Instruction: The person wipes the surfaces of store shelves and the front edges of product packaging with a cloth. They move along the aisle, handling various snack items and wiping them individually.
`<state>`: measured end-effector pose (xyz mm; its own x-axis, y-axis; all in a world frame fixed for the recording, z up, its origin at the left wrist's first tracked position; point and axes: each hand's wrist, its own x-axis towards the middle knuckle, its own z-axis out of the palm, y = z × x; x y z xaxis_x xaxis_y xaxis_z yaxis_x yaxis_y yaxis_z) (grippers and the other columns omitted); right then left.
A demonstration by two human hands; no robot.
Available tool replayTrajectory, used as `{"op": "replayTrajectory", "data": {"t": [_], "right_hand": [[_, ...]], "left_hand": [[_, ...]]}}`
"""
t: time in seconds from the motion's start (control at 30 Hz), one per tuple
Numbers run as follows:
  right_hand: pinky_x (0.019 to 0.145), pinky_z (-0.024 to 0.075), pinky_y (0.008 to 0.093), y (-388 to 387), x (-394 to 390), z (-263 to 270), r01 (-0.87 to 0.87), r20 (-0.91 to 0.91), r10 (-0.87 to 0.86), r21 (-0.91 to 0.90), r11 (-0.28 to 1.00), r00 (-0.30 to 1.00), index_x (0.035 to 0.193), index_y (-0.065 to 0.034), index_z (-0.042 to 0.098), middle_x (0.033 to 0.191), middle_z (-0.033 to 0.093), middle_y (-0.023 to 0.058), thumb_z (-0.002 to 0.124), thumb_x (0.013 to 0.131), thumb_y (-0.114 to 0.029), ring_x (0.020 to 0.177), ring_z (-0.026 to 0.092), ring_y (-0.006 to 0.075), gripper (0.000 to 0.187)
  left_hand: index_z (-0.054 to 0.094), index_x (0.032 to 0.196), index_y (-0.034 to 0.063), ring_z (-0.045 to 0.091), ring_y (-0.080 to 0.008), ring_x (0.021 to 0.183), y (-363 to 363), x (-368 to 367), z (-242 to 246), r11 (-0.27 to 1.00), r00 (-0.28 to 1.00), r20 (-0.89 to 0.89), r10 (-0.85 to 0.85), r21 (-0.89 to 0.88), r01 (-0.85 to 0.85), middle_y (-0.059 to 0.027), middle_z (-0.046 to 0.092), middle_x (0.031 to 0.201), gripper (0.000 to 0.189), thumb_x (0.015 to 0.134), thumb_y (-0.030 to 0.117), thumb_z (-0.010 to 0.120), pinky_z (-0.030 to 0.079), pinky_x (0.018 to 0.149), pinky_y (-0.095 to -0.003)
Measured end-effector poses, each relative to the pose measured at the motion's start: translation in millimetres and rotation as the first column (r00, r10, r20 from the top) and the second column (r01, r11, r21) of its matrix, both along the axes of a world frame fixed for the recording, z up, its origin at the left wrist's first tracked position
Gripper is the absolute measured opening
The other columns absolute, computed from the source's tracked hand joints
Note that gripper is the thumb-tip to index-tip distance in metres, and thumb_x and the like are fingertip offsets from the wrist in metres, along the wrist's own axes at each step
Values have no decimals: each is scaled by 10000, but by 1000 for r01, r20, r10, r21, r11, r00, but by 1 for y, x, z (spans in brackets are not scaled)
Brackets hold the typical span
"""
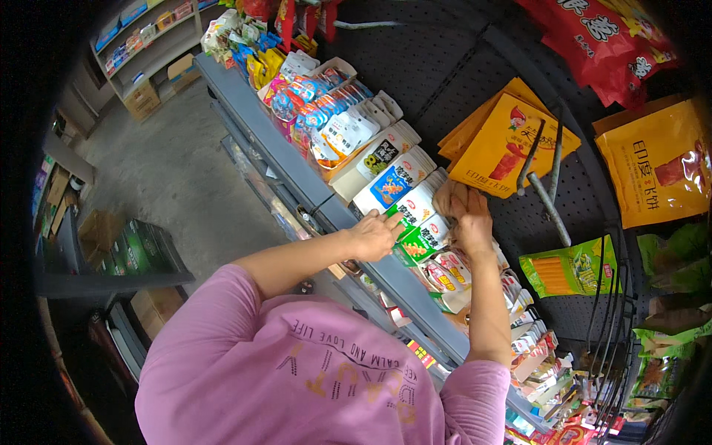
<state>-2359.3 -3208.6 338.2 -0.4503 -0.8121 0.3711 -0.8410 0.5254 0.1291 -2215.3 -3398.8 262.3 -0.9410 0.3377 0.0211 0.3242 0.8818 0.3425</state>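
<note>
My left hand [377, 235] lies at the front of a row of white-and-green snack packets [413, 211], its fingers on the front packet near the shelf edge. At the back of the same rows, my right hand [464, 214] reaches down with bent fingers beside the packets; what its fingertips touch is partly hidden. A second stack of white-and-green packets [425, 239] stands between my forearms. On the other side are white-and-blue packets [395, 181] and packets with a black-and-green front [382, 156]. Orange snack bags [495, 144] hang just above my right hand.
The grey metal shelf edge [300, 183] runs diagonally below the packets. Metal hooks [548, 208] jut from the black pegboard [445, 67] near my right hand. A green snack bag [573, 267] and a wire rack [612, 311] are at the right. Cardboard boxes [142, 100] stand on the floor behind.
</note>
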Motion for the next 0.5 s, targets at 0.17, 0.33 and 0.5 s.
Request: {"op": "replayTrajectory", "data": {"t": [0.17, 0.33, 0.5], "right_hand": [[877, 494, 416, -37, 68, -11, -208, 81, 201, 92, 974, 976, 1146, -70, 596, 1273, 497, 207, 594, 710, -47, 1067, 542, 365, 437], [859, 495, 391, -34, 47, -37, -185, 154, 152, 231, 955, 976, 1153, -65, 587, 1224, 538, 158, 587, 727, -83, 1043, 541, 295, 426], [748, 536, 377, -1, 25, 4, 38, -63, -33, 69, 997, 997, 1016, -94, 646, 1148, 576, 123, 629, 623, -66, 1017, 556, 304, 394]], "left_hand": [[501, 1245, -30, 475, -285, 1175, -6, 7, -7, 977, 994, 48, -99, -184, 107, -179, 486, 1294, 599, 779, 316, 646, 248, 1015, -459], [482, 1262, -54, 421, -289, 1216, -7, 11, -17, 990, 996, 45, -73, -114, 77, -173, 459, 1334, 644, 768, 320, 658, 197, 1045, -428], [403, 1313, -96, 407, -302, 1228, -7, 13, -23, 992, 997, -59, -56, -116, 49, -273, 241, 1462, 666, 789, 254, 615, 190, 1043, -413]]}}
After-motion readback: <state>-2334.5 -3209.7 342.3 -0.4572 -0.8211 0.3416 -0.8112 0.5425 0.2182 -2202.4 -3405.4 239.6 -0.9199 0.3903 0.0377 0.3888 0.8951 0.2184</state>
